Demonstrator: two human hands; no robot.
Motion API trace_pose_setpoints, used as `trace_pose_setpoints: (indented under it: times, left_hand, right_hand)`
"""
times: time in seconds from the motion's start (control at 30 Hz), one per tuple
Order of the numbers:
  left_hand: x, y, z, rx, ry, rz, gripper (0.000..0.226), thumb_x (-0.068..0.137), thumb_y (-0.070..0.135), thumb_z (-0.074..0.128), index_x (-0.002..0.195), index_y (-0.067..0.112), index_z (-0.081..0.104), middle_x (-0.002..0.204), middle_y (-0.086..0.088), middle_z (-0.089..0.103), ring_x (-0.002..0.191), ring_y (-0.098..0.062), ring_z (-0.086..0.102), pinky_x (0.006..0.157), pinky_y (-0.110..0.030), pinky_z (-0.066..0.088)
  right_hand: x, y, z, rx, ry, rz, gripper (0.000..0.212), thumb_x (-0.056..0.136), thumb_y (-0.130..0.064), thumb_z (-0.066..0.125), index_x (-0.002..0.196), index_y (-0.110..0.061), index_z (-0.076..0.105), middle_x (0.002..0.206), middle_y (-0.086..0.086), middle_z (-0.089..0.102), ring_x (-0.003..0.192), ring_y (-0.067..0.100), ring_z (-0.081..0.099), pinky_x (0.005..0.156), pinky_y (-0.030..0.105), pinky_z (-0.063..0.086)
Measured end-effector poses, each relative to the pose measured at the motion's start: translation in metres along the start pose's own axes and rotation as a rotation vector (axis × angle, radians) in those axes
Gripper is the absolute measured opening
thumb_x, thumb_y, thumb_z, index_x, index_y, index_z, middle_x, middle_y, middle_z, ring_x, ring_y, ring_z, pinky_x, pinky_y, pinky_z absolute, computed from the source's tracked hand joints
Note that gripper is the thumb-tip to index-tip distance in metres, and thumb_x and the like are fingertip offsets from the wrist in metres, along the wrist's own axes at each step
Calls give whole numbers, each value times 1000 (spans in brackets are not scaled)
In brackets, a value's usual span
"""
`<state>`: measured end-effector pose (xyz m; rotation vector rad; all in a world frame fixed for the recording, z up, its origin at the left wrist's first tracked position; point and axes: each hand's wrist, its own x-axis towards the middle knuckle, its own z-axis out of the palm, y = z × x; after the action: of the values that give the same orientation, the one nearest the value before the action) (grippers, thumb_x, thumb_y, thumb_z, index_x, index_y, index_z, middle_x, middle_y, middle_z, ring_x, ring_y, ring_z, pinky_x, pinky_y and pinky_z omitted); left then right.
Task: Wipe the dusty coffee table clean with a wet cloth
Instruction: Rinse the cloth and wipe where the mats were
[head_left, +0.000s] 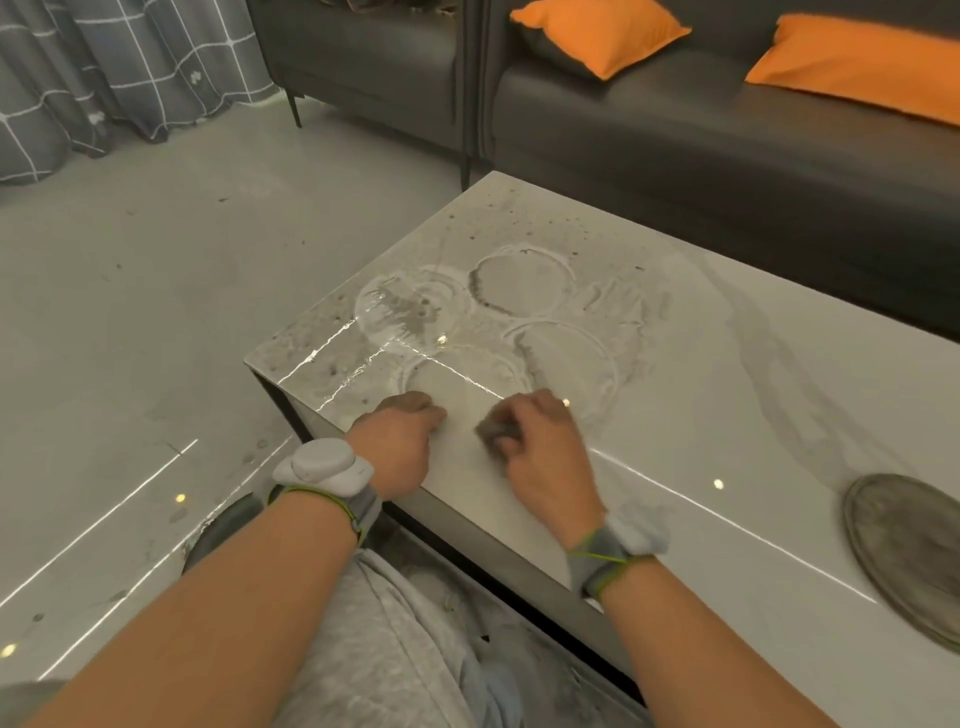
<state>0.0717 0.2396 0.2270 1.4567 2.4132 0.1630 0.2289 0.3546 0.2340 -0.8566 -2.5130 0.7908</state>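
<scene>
The white glossy coffee table (701, 395) carries grey dust with several ring marks and smears on its left end. My right hand (540, 447) grips a small bunched grey cloth (496, 431) and holds it down on the tabletop near the front edge. My left hand (402, 441) rests on the table just left of the cloth, fingers curled down against the surface, holding nothing that I can see. The strip of table between and in front of the hands looks cleaner than the dusty patch beyond.
A round grey tray (906, 556) lies on the table at the right. A dark sofa (675, 130) with orange cushions (597, 34) stands behind the table. Bare grey floor (130, 312) lies to the left, curtains at the far left.
</scene>
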Motion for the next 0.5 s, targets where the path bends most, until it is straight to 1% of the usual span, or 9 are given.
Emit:
trace_pose_setpoints:
  times: [0.03, 0.1, 0.17, 0.2, 0.23, 0.33, 0.43, 0.5]
  left_hand:
    - [2, 0, 1, 1, -1, 6, 51, 92, 11, 44, 141, 22, 43, 146, -2, 37, 133, -24, 36, 107, -38, 36]
    - [5, -1, 2, 7, 15, 19, 50, 95, 17, 43, 144, 26, 39, 150, 0, 33, 138, -22, 31, 110, -37, 32]
    - [10, 0, 4, 0, 45, 27, 46, 98, 24, 40, 144, 27, 40, 151, 1, 33, 140, -21, 28, 111, -41, 30]
    - [12, 1, 5, -2, 40, 26, 45, 99, 27, 39, 144, 28, 39, 153, 1, 31, 141, -22, 25, 112, -43, 29]
    - [16, 3, 6, -3, 25, 23, 46, 99, 30, 38, 145, 30, 37, 155, 3, 28, 143, -22, 22, 113, -45, 27]
    - [28, 12, 8, -8, -6, 14, 46, 99, 30, 36, 146, 33, 35, 156, 6, 26, 145, -22, 18, 114, -48, 24]
    - [35, 20, 5, -64, 53, -10, 42, 97, 25, 40, 137, 32, 48, 149, 6, 39, 139, -24, 30, 109, -50, 32]
    - [36, 21, 4, -74, 64, -34, 39, 97, 28, 41, 134, 32, 50, 146, 7, 42, 138, -24, 32, 107, -50, 34]
  right_hand:
    - [-2, 13, -12, -5, 52, 35, 25, 72, -6, 65, 96, -15, 65, 99, 6, 56, 97, 27, 50, 86, 35, 42]
    - [-7, 44, -36, -92, 146, 146, 22, 73, -5, 65, 93, -14, 65, 98, 8, 54, 95, 31, 50, 83, 34, 42]
    - [-7, 63, -46, -181, 181, 277, 19, 78, -8, 63, 97, -12, 64, 101, 11, 52, 97, 36, 49, 82, 35, 42]
    - [-5, 64, -42, -206, 185, 304, 20, 80, -10, 63, 99, -12, 63, 103, 13, 52, 99, 37, 48, 83, 37, 42]
    - [0, 60, -34, -217, 181, 285, 20, 81, -12, 63, 101, -11, 63, 105, 14, 53, 100, 37, 48, 84, 38, 42]
    - [15, 31, 0, -161, 105, 107, 20, 84, -16, 61, 104, -11, 64, 109, 13, 55, 102, 34, 47, 88, 37, 41]
    - [24, 10, 16, -90, 3, 7, 23, 83, -14, 59, 105, -15, 62, 111, 8, 52, 103, 28, 45, 88, 36, 41]
    - [24, 13, 7, -20, -28, 24, 24, 80, -12, 62, 103, -17, 63, 108, 4, 53, 104, 25, 46, 89, 35, 42]
